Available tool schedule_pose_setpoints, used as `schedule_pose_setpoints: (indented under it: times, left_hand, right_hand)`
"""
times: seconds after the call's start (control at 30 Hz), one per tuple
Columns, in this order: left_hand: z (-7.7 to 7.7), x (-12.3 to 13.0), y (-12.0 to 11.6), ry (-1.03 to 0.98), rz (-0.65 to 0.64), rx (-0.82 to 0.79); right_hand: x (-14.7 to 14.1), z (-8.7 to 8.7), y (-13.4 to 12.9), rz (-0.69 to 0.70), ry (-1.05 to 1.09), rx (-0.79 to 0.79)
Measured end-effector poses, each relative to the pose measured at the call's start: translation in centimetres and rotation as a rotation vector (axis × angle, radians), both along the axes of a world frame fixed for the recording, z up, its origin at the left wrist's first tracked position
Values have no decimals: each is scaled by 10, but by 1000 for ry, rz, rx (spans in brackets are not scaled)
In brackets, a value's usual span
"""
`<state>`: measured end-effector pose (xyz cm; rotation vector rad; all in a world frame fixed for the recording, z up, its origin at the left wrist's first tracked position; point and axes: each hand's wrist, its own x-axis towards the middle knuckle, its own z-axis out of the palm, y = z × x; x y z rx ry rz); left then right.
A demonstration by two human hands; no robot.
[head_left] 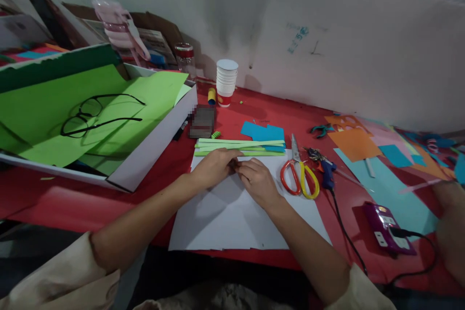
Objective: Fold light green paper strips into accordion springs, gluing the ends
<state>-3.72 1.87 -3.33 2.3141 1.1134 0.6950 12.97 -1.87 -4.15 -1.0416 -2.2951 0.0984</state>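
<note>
Over the white sheet of paper [225, 218], my left hand [216, 167] and my right hand [257, 179] meet with fingertips pinched together. Whatever lies between the fingers is hidden or too small to make out. Just beyond them, several light green paper strips [250, 144] lie side by side along the sheet's far edge. Scissors [296, 174] with one red and one yellow handle loop rest to the right of my right hand, blades pointing away. A small folded green paper piece [216, 134] sits behind the strips.
At left a white box [156, 140] holds green paper and eyeglasses [87, 114]. Stacked paper cups [226, 82] stand near the wall. Blue paper pieces [265, 131] lie behind the strips. To the right are a corded glue gun [328, 174], a purple power strip [387, 230], orange paper [354, 144] and another person's blurred arm.
</note>
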Motion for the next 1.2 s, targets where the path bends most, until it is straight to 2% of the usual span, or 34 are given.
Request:
schedule_pose_setpoints:
  times: [0.07,0.17,0.3,0.43,0.57,0.73,0.93,1.2]
  left_hand:
    - [3,1,3,4,0,-34]
    - [6,1,6,-64,-4,-146]
    - [13,1,8,-301,51,-363]
    - [29,2,12,-540,94,-622]
    - [38,4,13,-693,27,-787]
    - [33,6,7,-807,-70,-919]
    - [30,8,1,-776,-109,-929]
    - [30,11,-4,-802,-135,-937]
  right_hand:
    - [2,1,-1,18,33,-51]
    - [5,4,-2,0,231,-140]
    - [11,10,-2,-73,562,-288]
    - [17,14,3,-89,716,-404]
    - [18,17,2,-41,714,-509]
    - [16,22,-3,52,675,-567]
    - [13,27,-6,77,639,-535]
    - [11,28,-8,-5,652,-489]
